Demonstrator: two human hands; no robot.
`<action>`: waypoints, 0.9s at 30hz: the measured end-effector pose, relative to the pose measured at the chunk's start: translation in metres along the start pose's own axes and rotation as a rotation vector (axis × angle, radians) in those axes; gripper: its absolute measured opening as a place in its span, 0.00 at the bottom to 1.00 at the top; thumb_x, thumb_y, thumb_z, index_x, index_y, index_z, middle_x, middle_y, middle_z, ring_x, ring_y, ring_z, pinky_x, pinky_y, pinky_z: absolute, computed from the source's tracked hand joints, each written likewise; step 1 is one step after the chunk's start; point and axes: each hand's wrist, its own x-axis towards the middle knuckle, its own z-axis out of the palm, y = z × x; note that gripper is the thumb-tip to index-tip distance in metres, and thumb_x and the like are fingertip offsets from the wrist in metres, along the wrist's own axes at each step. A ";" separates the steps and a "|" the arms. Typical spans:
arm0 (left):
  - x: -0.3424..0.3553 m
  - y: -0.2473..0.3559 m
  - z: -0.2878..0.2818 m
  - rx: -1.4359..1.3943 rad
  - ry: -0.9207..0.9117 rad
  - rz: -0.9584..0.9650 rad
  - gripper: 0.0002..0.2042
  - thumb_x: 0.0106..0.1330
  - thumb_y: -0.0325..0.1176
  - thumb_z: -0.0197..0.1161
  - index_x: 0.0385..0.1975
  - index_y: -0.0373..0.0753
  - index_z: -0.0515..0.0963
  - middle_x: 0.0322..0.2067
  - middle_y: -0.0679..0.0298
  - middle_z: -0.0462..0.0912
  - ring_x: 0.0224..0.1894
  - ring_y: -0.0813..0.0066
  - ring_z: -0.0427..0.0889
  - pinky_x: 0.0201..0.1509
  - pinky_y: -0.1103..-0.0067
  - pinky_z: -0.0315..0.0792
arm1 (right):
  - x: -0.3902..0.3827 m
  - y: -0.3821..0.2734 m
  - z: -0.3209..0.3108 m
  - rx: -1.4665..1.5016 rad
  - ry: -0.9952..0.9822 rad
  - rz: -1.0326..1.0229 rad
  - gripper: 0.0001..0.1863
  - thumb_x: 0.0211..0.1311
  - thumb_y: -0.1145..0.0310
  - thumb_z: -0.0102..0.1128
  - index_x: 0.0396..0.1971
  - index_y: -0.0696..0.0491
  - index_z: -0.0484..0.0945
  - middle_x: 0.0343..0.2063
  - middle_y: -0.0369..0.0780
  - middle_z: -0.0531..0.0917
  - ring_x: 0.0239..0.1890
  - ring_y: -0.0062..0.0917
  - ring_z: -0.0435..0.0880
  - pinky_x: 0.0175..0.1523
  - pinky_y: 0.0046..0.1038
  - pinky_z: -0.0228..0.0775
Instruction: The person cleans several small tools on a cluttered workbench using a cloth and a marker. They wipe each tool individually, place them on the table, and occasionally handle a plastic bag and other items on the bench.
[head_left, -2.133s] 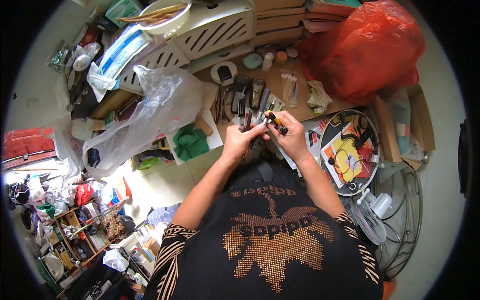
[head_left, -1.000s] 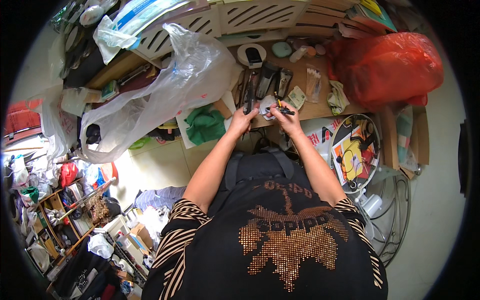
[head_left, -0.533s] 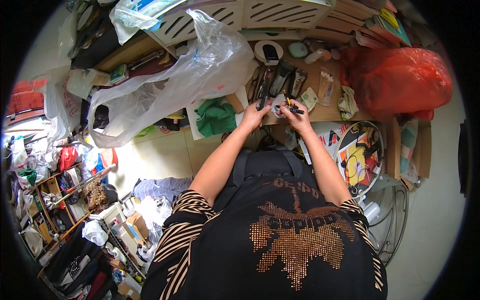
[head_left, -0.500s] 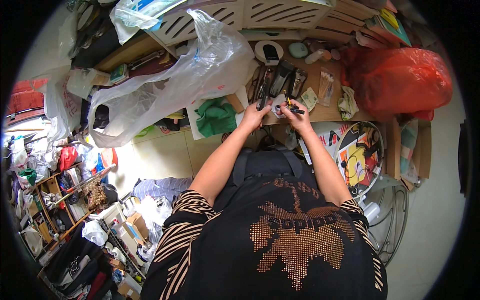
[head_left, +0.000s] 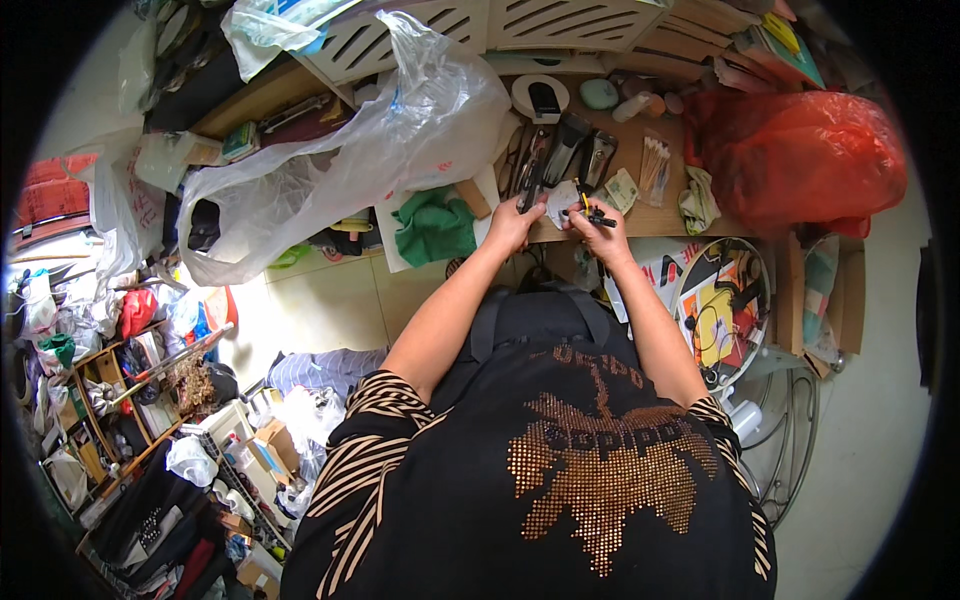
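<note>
At the desk's near edge, my left hand [head_left: 510,228] is closed around a long, slim black object [head_left: 534,180] that points away from me; its kind is not clear. Just to the right, my right hand [head_left: 605,240] pinches a thin black-and-yellow tool [head_left: 586,203], perhaps more than one piece, lying crosswise in the fingers. Between the two hands a small white sheet [head_left: 561,205] shows on the desk. Beyond them lie two dark, hair-clipper-like devices [head_left: 567,145]. A folded banknote [head_left: 621,190] and a clear packet of cotton swabs [head_left: 655,165] are right of these.
A large clear plastic bag [head_left: 400,130] spreads over the desk's left, above a green cloth [head_left: 435,228]. The red plastic bag [head_left: 800,160] bulges at the right, beside a crumpled pale cloth [head_left: 698,202]. A round green case [head_left: 598,94] sits at the back.
My right hand has shifted slightly right and my left hand slightly away from me. More of the white sheet between them shows. Both hands keep their grip.
</note>
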 end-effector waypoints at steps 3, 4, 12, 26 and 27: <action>0.000 0.000 0.000 0.009 0.007 -0.028 0.14 0.63 0.41 0.63 0.45 0.42 0.79 0.17 0.73 0.71 0.09 0.84 0.64 0.10 0.83 0.57 | -0.003 -0.001 0.000 -0.113 0.004 -0.030 0.09 0.59 0.70 0.61 0.35 0.59 0.76 0.26 0.38 0.82 0.29 0.19 0.82 0.33 0.19 0.74; 0.000 0.001 0.000 0.019 0.008 -0.040 0.14 0.63 0.41 0.63 0.45 0.42 0.80 0.17 0.73 0.71 0.09 0.84 0.64 0.10 0.83 0.57 | -0.005 -0.003 0.000 -0.188 0.016 -0.052 0.09 0.59 0.69 0.60 0.35 0.59 0.76 0.26 0.38 0.83 0.29 0.18 0.82 0.34 0.19 0.73; -0.002 0.004 0.001 -0.003 0.014 -0.028 0.12 0.61 0.37 0.63 0.41 0.38 0.79 0.16 0.70 0.72 0.09 0.82 0.65 0.13 0.80 0.60 | 0.003 -0.014 0.010 -0.171 0.044 -0.205 0.10 0.59 0.67 0.59 0.34 0.58 0.76 0.24 0.37 0.84 0.29 0.18 0.83 0.36 0.19 0.72; -0.002 0.004 0.003 0.016 0.025 -0.032 0.13 0.62 0.39 0.62 0.45 0.44 0.80 0.17 0.72 0.73 0.08 0.84 0.64 0.10 0.83 0.58 | 0.011 -0.009 0.009 -0.099 0.035 -0.047 0.10 0.55 0.69 0.61 0.33 0.59 0.77 0.27 0.38 0.83 0.30 0.20 0.83 0.38 0.21 0.74; -0.002 0.004 0.003 0.011 0.022 -0.038 0.13 0.62 0.39 0.63 0.45 0.44 0.80 0.17 0.72 0.73 0.08 0.84 0.64 0.10 0.83 0.58 | 0.012 -0.009 0.008 -0.087 0.052 -0.033 0.09 0.56 0.70 0.60 0.33 0.59 0.77 0.28 0.38 0.83 0.30 0.20 0.83 0.38 0.21 0.74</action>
